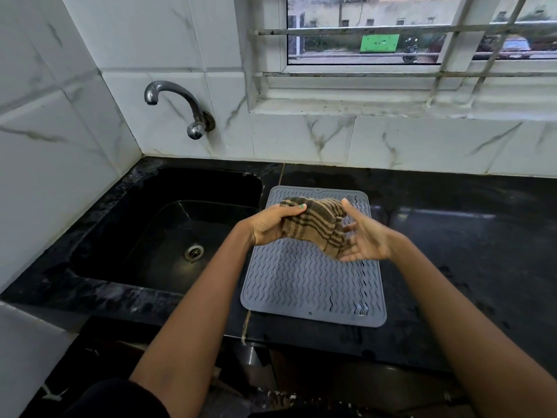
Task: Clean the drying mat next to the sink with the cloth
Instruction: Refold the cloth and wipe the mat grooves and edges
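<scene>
A grey ribbed drying mat (304, 285) lies flat on the black counter just right of the sink. Above its far half I hold a brown cloth with dark stripes (316, 224), bunched up and lifted off the mat. My left hand (271, 224) grips the cloth's left end, thumb over the top. My right hand (364, 236) is at the cloth's right side with fingers spread and mostly straight, touching the hanging end. Part of the cloth is hidden behind both hands.
A black sink (168, 230) with a metal drain (193, 251) sits to the left, under a wall tap (180, 104). Black counter (467, 236) stretches right of the mat. White marble tiles and a barred window (407, 34) stand behind.
</scene>
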`<move>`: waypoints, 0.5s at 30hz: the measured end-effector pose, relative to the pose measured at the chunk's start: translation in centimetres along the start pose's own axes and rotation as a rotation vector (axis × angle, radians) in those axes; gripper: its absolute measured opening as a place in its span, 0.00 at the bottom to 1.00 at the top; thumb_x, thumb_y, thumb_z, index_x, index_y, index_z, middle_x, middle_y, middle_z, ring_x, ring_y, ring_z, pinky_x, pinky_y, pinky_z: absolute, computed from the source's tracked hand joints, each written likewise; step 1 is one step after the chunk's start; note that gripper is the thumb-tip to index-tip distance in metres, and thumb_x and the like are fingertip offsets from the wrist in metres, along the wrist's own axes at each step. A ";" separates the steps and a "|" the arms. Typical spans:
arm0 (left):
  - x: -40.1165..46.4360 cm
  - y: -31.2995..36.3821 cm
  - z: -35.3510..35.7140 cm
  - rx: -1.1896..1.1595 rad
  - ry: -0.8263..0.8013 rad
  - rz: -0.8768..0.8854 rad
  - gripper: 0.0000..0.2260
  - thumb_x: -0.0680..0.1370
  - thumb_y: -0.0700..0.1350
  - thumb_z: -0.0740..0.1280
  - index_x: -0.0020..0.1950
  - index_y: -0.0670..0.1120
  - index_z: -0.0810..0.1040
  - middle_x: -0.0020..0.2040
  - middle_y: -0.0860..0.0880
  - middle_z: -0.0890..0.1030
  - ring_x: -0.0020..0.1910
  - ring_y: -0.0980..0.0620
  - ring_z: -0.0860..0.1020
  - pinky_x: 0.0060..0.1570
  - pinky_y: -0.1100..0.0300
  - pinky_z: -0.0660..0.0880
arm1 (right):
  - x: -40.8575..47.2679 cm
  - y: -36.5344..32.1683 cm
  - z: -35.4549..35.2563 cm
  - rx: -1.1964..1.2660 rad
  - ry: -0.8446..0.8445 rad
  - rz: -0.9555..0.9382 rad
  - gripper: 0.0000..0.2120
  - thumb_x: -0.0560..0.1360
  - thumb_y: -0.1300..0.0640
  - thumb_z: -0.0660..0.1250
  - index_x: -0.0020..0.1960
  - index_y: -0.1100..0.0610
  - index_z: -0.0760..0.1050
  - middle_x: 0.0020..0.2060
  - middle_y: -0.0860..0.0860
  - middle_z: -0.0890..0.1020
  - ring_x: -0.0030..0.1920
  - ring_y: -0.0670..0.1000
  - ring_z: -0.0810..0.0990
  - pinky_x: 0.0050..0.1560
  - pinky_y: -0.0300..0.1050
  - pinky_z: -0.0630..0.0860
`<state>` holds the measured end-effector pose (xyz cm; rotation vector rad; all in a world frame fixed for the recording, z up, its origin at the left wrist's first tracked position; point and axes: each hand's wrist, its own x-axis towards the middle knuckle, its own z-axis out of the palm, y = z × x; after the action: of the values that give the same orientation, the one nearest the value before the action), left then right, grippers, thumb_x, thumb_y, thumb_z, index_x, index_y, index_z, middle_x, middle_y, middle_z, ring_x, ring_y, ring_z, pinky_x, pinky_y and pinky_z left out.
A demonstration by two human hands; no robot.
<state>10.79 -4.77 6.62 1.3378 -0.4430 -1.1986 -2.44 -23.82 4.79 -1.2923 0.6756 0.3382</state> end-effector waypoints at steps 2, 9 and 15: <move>0.4 -0.3 0.1 0.003 0.053 0.016 0.12 0.81 0.43 0.61 0.62 0.40 0.75 0.54 0.43 0.81 0.52 0.50 0.80 0.55 0.56 0.77 | 0.3 0.5 0.3 0.019 -0.070 -0.026 0.36 0.70 0.28 0.54 0.62 0.58 0.66 0.61 0.65 0.75 0.61 0.64 0.76 0.63 0.57 0.71; 0.7 -0.8 0.3 0.058 0.147 0.036 0.17 0.80 0.45 0.63 0.67 0.40 0.72 0.56 0.43 0.81 0.55 0.48 0.79 0.58 0.53 0.76 | 0.7 0.0 2.4 0.363 0.026 -0.379 0.32 0.72 0.64 0.68 0.73 0.56 0.59 0.58 0.59 0.78 0.55 0.56 0.79 0.48 0.49 0.79; -0.5 -0.8 -0.7 0.561 0.289 -0.062 0.15 0.80 0.51 0.64 0.60 0.43 0.77 0.59 0.48 0.79 0.58 0.50 0.77 0.57 0.55 0.72 | 0.6 -0.9 2.1 0.407 0.171 -0.383 0.33 0.69 0.69 0.71 0.70 0.56 0.64 0.52 0.57 0.80 0.47 0.55 0.82 0.37 0.47 0.82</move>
<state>10.81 -3.83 5.89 1.9872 -0.5533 -0.9388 -0.87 -22.16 5.33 -1.0353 0.5861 -0.2175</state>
